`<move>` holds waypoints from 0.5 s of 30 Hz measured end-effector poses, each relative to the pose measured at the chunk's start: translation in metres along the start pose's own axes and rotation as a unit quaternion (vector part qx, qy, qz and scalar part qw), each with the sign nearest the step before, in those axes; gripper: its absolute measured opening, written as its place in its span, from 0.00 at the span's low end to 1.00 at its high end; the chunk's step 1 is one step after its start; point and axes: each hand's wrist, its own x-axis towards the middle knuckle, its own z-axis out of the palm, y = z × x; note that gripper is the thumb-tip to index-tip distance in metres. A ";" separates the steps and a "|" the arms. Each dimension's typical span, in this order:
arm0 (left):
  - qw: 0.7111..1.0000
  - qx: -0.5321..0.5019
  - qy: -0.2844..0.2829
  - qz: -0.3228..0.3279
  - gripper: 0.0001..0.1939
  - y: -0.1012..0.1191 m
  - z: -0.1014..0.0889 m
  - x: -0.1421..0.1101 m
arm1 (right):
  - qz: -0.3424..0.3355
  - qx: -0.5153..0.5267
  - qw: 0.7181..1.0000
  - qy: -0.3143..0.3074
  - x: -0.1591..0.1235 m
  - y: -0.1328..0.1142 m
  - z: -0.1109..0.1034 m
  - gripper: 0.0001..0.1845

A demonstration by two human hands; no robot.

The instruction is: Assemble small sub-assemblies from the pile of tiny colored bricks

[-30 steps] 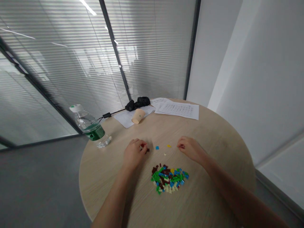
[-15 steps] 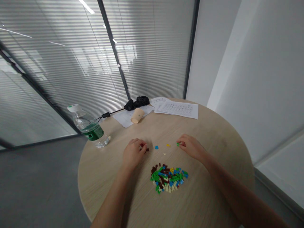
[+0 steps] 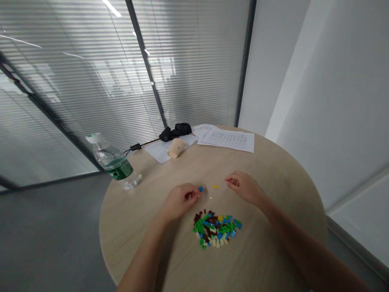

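From here the L hand [image 3: 181,199] has its fingertips right at a small blue piece [image 3: 201,189], L of the yellow piece [image 3: 216,186] on the table [image 3: 273,170], tho can't tell if it's pinched or just touched. R hand [image 3: 244,186] is half curled, thumb & fingertips close tog., can't see if anything's btwn them. Blue piece is prob. v. light, stiff plastic, slightly slick, not fragile; best nipped by opp. edges.

Smooth plastic bricks [image 3: 209,232], matt wood-grain tabletop [image 3: 124,223].
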 end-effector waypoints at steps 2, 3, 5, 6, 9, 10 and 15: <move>0.997 -0.006 -0.071 -0.001 0.10 0.003 0.003 -0.001 | -0.048 0.024 0.997 -0.051 -0.004 -0.008 0.000 0.08; 0.996 -0.002 -0.094 -0.003 0.09 0.004 0.004 -0.001 | -0.073 0.035 0.993 -0.089 -0.007 -0.012 0.000 0.08; 0.993 0.013 -0.114 -0.004 0.08 0.006 0.005 -0.002 | -0.112 0.057 0.980 -0.157 -0.011 -0.019 0.003 0.07; 0.993 0.022 -0.116 -0.003 0.08 0.006 0.005 -0.002 | -0.124 0.066 0.974 -0.179 -0.013 -0.022 0.004 0.07; 0.992 0.038 -0.117 -0.001 0.08 0.007 0.004 -0.003 | -0.157 0.080 0.962 -0.206 -0.015 -0.028 0.008 0.07; 0.992 0.039 -0.117 0.000 0.08 0.008 0.004 -0.003 | -0.167 0.084 0.960 -0.208 -0.015 -0.028 0.008 0.06; 0.992 0.031 -0.125 0.003 0.08 0.008 0.005 -0.003 | -0.151 0.102 0.953 -0.243 -0.016 -0.026 0.001 0.06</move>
